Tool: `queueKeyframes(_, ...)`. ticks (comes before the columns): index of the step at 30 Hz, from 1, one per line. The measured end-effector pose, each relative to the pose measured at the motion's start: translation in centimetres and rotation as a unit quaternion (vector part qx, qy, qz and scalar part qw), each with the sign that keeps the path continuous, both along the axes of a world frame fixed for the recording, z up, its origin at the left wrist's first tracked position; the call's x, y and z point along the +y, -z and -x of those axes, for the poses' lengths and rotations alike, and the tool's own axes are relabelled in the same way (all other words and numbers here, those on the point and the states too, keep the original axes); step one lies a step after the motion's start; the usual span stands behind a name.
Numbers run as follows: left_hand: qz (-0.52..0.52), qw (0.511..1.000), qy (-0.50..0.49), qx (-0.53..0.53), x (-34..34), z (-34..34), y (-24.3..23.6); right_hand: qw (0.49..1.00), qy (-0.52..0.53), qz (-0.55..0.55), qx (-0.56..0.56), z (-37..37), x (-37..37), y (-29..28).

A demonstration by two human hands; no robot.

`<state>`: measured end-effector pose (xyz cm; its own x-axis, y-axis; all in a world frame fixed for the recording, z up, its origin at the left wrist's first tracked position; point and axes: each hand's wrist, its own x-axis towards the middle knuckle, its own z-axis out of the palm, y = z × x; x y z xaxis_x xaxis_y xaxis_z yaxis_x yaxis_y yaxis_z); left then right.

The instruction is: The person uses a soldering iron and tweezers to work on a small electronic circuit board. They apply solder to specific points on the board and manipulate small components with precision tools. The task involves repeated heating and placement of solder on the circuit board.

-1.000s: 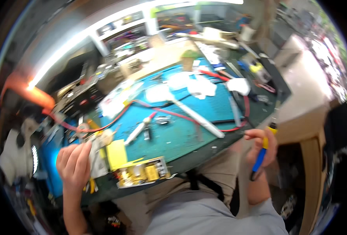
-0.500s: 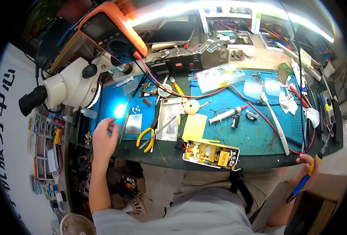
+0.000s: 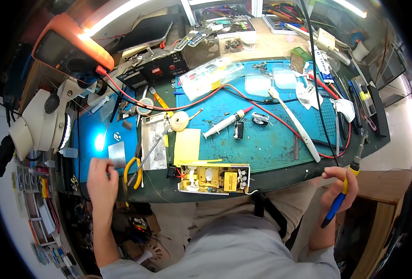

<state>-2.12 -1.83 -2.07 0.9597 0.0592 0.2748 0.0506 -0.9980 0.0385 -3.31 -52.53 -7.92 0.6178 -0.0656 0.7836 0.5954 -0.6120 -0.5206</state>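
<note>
My right hand (image 3: 338, 188) grips a soldering iron (image 3: 334, 204) by its blue and yellow handle, just off the bench's right front edge, the metal end pointing up and away. Closed, with its fingertips curled in, my left hand (image 3: 103, 179) hovers at the left front edge. A thin dark item shows beside its fingers, too unclear to name. Close to it are a small silver plate (image 3: 117, 154) and yellow-handled pliers (image 3: 139, 176). Between my hands, at the front edge, sits an opened circuit board in a pale casing (image 3: 215, 191).
A microscope (image 3: 39, 114) and an orange multimeter (image 3: 104, 61) stand on the left. On the blue mat (image 3: 271, 149) lie a syringe (image 3: 224, 123) and a white brush (image 3: 299, 128). Red and black leads cross the bench. A dark cable (image 3: 315, 74) hangs before the right side.
The view has shifted, so the bench appears farther left. My left hand has drawn back from the lit mat toward the front edge and curled its fingers. My right hand still holds the soldering iron.
</note>
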Motion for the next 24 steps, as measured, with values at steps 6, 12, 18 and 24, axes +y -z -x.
queueKeyframes(6,0.063,0.986,-0.016,-0.156,2.6,0.8,3.7,1.0,-0.01,-0.002,0.028,-0.8,1.1,1.1)
queueKeyframes(12,0.125,0.933,-0.048,-0.334,4.6,4.9,5.2,1.0,-0.012,-0.017,-0.007,-1.7,1.9,3.0)
queueKeyframes(18,0.18,0.884,-0.222,-0.369,5.1,15.9,15.7,0.995,0.032,0.084,-0.041,-2.8,2.8,2.8)
queueKeyframes(24,0.144,0.934,-0.315,0.093,4.2,30.3,38.0,0.982,0.141,0.117,-0.034,-3.9,4.7,1.4)
